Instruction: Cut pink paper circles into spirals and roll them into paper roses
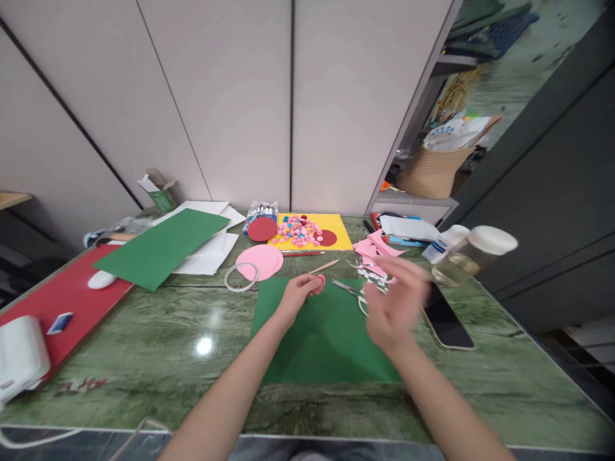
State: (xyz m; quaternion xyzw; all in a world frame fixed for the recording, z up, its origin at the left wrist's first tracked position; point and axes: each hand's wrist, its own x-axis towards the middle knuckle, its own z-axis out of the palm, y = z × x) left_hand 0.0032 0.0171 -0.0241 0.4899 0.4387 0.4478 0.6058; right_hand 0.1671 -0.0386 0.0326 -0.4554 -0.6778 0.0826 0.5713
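My left hand [298, 294] rests on the far edge of a green paper sheet [327, 339], its fingertips pinched on a small pink rolled paper piece [321, 280]. My right hand [396, 304] hovers above the right side of that sheet, smeared by motion, fingers seemingly spread. Scissors [353, 291] lie just beyond it, beside a heap of pink paper scraps [375, 253]. A wooden stick [324, 266] lies near my left fingertips.
A yellow sheet [336, 224] carries several pink and blue paper rolls and red discs. Pink discs [262, 261], a tape ring [240, 277], a phone [444, 320], a jar [475, 253], a large green sheet [163, 246], a red mat [67, 301] and a white device [19, 352] surround the work area.
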